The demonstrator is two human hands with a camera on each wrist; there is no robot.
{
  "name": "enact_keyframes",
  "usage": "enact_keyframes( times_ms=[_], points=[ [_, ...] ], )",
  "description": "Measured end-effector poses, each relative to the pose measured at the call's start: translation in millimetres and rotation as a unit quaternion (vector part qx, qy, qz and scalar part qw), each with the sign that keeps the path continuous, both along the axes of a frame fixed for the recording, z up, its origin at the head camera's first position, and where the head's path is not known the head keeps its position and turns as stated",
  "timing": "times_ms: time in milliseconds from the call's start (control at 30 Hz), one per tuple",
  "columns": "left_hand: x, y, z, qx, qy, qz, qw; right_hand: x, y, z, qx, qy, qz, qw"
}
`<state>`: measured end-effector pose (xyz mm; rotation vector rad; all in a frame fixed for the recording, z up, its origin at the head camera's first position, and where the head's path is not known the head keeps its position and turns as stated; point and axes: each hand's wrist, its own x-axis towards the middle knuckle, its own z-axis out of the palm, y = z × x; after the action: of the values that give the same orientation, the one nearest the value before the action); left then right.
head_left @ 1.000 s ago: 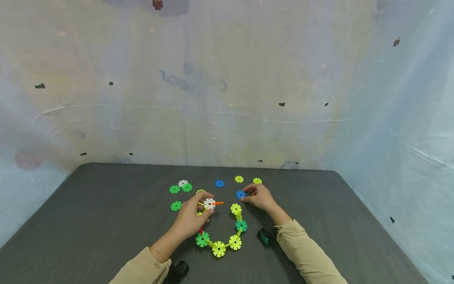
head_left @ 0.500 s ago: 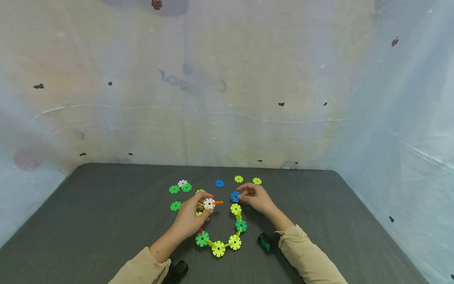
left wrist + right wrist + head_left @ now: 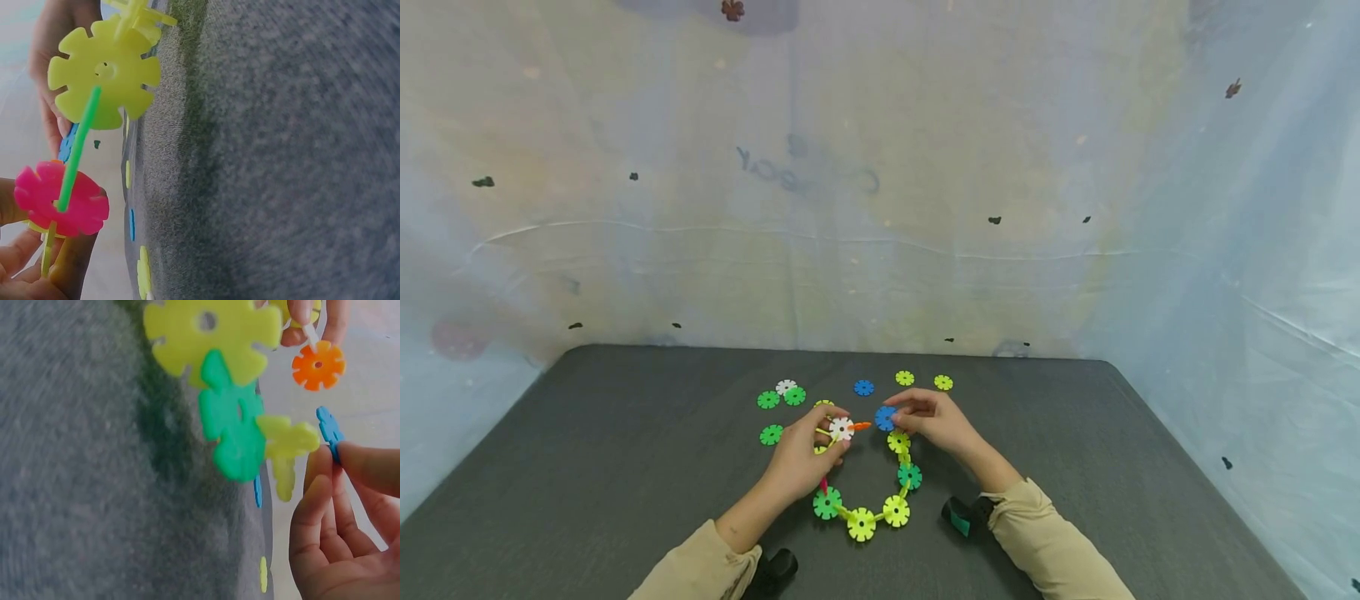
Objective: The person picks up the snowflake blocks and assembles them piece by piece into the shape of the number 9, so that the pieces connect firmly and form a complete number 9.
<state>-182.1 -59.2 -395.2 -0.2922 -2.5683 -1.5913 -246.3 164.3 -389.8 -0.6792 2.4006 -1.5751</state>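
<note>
Yellow disc (image 3: pixel 215 339) partly outside right wrist view; wall lettering (image 3: pixel 789 179) illegible

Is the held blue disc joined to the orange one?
Apart: right wrist view shows a gap between blue disc and orange disc.

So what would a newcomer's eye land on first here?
Probably the curved chain of linked notched discs in the middle of the dark table, mostly bright yellow and green. Next, the gap between the orange disc at the chain's end by the left hand and the blue disc pinched in the right hand. Loose discs lie scattered behind and to the left.
</note>
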Motion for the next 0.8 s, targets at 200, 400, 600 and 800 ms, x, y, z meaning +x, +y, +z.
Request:
enact_keyframes(
  times_ms=[200,400,600,800],
  points=[
    [-1.2,0.2,-1.9,0.008,0.005,0.006,0.9999,2.2,-2.3,2.9,-0.002,-0.012,0.019,0.9998],
    [-1.7,0.6,-2.6,0.012,0.009,0.007,0.9999,2.5,-4.5,2.7,-0.006,-0.021,0.02,0.9996],
    [0.0,1.0,-1.1,0.003,0.018,0.002,0.9998,3.4,-6.2,3.5,-0.008,-0.024,0.024,0.9994],
    [1.7,3.5,-3.5,0.041,0.019,-0.006,0.999,5.7,-5.8,2.3,-0.021,-0.034,0.015,0.9991]
  ],
)
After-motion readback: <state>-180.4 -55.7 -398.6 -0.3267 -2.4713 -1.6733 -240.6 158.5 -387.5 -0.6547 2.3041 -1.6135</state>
